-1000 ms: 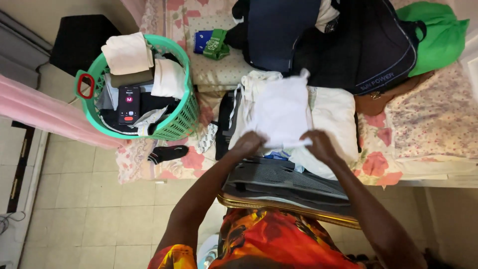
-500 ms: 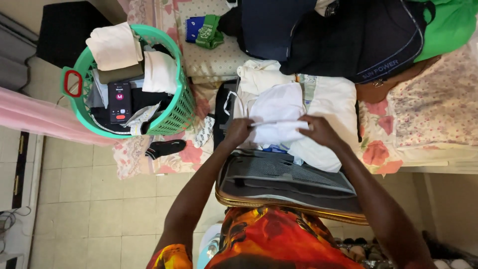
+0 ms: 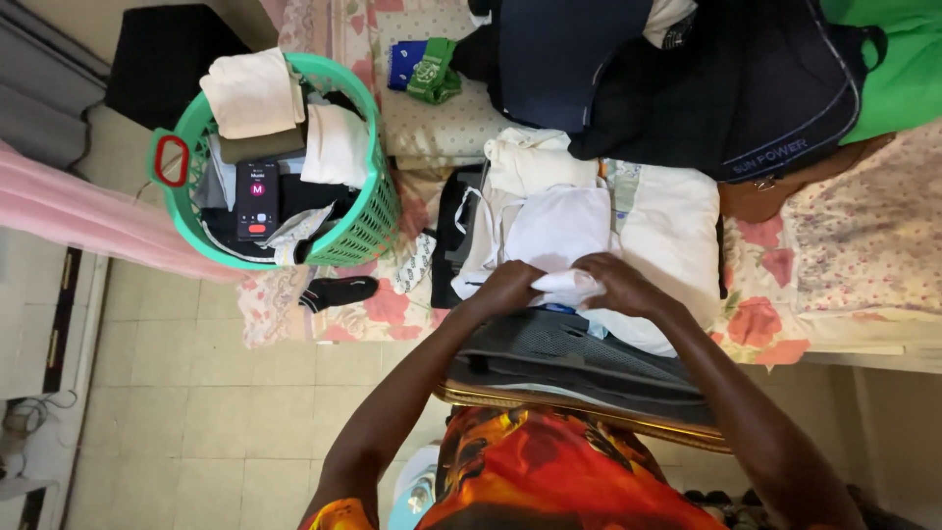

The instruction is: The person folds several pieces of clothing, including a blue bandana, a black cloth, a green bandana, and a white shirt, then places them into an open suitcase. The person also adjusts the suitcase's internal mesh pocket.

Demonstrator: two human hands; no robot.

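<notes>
A small white garment (image 3: pixel 561 236) lies on a pile of white clothes (image 3: pixel 657 236) on the flowered bed. My left hand (image 3: pixel 508 289) and my right hand (image 3: pixel 616 284) pinch its near edge, which is bunched up between them. Both hands are close together just above a folded dark grey garment (image 3: pixel 569 358) that rests on a gold-rimmed surface (image 3: pixel 589 417) in front of me.
A green laundry basket (image 3: pixel 365 231) with folded clothes and a phone (image 3: pixel 257 199) stands at the left on the bed's edge. Dark bags (image 3: pixel 726 88) and a green cloth (image 3: pixel 898 69) lie at the back. A black sock (image 3: pixel 339 291) lies near the basket. Tiled floor at left.
My hands have drawn together toward the garment's near edge, and the white garment has been folded smaller, its lower part gathered up between them.
</notes>
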